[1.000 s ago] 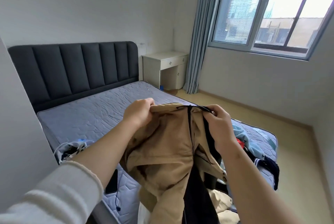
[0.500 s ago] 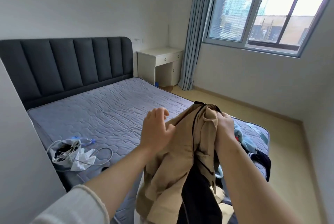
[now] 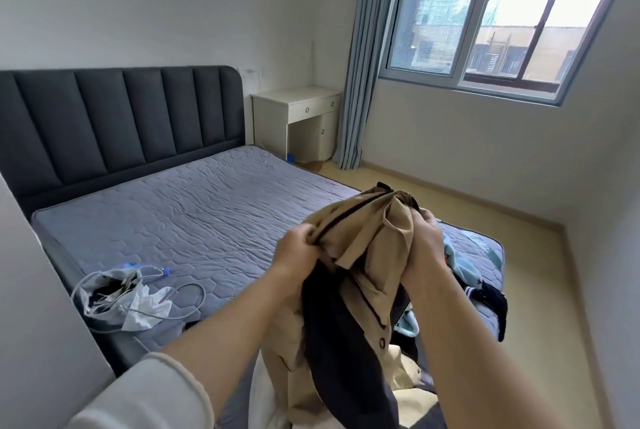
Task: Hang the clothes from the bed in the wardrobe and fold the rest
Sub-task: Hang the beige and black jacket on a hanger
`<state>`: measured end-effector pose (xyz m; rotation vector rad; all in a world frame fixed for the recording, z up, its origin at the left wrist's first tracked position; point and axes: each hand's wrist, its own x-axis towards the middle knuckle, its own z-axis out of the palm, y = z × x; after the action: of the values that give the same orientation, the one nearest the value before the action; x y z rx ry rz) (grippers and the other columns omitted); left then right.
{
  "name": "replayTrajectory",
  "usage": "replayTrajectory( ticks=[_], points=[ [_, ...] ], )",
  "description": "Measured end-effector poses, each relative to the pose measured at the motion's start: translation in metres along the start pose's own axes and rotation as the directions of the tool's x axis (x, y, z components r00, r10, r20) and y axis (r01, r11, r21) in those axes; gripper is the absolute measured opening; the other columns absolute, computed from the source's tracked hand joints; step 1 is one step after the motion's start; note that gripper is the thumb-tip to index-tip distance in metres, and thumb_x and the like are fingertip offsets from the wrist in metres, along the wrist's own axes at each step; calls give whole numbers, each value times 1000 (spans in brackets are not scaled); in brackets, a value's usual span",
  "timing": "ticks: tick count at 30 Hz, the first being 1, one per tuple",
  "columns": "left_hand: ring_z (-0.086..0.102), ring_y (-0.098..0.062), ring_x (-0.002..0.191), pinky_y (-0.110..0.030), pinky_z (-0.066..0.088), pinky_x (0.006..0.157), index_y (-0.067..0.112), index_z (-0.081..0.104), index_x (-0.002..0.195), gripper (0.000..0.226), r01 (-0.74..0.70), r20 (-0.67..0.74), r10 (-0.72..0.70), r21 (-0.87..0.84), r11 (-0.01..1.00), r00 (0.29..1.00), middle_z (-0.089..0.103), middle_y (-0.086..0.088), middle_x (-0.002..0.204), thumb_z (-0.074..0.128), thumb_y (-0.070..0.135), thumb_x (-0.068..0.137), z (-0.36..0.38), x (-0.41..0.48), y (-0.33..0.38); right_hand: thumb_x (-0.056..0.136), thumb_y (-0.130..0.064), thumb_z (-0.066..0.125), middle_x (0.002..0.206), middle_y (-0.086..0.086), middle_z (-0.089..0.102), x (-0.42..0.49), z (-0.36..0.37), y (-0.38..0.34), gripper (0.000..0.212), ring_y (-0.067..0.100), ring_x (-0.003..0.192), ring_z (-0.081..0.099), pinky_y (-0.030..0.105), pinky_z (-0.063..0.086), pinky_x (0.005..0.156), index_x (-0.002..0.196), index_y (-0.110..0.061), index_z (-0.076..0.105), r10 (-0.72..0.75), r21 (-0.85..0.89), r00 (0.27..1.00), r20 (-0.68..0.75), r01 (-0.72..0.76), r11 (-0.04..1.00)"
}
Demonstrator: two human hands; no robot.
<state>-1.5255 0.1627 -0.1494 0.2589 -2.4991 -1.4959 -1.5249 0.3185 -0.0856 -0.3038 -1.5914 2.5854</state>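
Note:
I hold a tan coat [image 3: 367, 231] with a dark lining up over the foot of the bed [image 3: 180, 220]. My left hand [image 3: 294, 248] pinches its dark-edged collar on the left. My right hand [image 3: 427, 238] grips the bunched tan fabric on the right. The coat hangs down between my forearms, its dark lining [image 3: 339, 352] showing. More clothes [image 3: 464, 265], light blue and navy, lie heaped on the bed's right corner, partly hidden behind my right arm.
A grey bag with white cables [image 3: 121, 297] lies on the mattress near the left edge. A white nightstand [image 3: 298, 123] stands beside the dark headboard [image 3: 114, 120]. Blue curtain [image 3: 367, 57] and window are at the back right. A pale wall edge [image 3: 41, 324] rises at my left.
My left hand let go of the coat, moved right and took hold of the collar again. My right hand gathered the fabric into a bunch. The view shifted right.

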Motion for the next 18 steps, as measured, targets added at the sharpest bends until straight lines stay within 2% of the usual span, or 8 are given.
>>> replayTrajectory(
  ticks=[2, 4, 7, 9, 12, 14, 16, 18],
  points=[
    [58, -17, 71, -23, 45, 60, 18, 64, 74, 24, -30, -26, 24, -241, 970, 999, 63, 0, 70, 56, -3, 82, -21, 8, 20, 94, -15, 52, 70, 3, 56, 6, -1, -4, 17, 13, 61, 51, 26, 44, 58, 77, -15, 54, -63, -36, 998, -21, 63, 997],
    [60, -10, 68, -15, 49, 59, 14, 67, 83, 28, -114, -48, 103, -391, 913, 993, 65, 3, 72, 50, -9, 83, -40, 17, 49, 94, -18, 54, 72, 2, 56, 9, 2, -9, 16, 12, 64, 50, 27, 43, 63, 79, -15, 55, -121, -80, 992, -37, 117, 990],
    [63, -10, 75, -17, 52, 68, 10, 67, 97, 29, -249, -75, 246, -514, 821, 966, 68, 2, 81, 49, -9, 84, -74, 29, 97, 93, -17, 57, 69, 0, 54, 11, 9, -19, 18, 10, 61, 48, 26, 40, 63, 74, -17, 56, -248, -104, 968, -26, 244, 964],
    [65, -8, 78, -16, 52, 69, 16, 69, 92, 25, -323, -56, 350, -544, 774, 935, 71, 5, 81, 53, -2, 87, -97, 32, 123, 91, -12, 58, 66, -2, 51, 13, 14, -26, 19, 7, 59, 45, 22, 38, 60, 73, -15, 56, -376, -166, 927, 6, 372, 913],
    [67, -5, 82, -17, 51, 72, 24, 70, 91, 21, -335, 70, 416, -478, 812, 907, 73, 9, 84, 55, 9, 90, -117, 31, 136, 91, -5, 56, 69, -6, 53, 20, 17, -33, 7, 3, 59, 45, 14, 36, 58, 86, -10, 57, -489, -257, 871, 49, 485, 836],
    [66, -8, 82, -20, 54, 74, 21, 69, 92, 15, -264, 145, 351, -422, 868, 925, 72, 4, 84, 55, 16, 92, -113, 29, 125, 89, -8, 58, 68, -6, 54, 26, 14, -26, 5, 4, 60, 46, 13, 37, 57, 85, -10, 58, -456, -331, 889, 44, 443, 833],
    [63, -14, 83, -24, 52, 78, 16, 67, 92, 13, -176, 162, 255, -389, 904, 953, 69, -2, 87, 55, 20, 93, -100, 26, 100, 87, -10, 59, 71, -1, 58, 29, 10, -10, 4, 10, 66, 51, 22, 41, 64, 84, -11, 61, -330, -380, 944, 25, 314, 870],
    [62, -17, 86, -25, 51, 80, 15, 67, 93, 14, -79, 182, 153, -360, 929, 971, 68, -6, 91, 56, 24, 92, -86, 21, 71, 83, -1, 52, 78, 6, 61, 29, 4, 11, 15, 20, 78, 54, 34, 43, 71, 91, -8, 64, -210, -413, 978, 10, 196, 889]
  ],
)
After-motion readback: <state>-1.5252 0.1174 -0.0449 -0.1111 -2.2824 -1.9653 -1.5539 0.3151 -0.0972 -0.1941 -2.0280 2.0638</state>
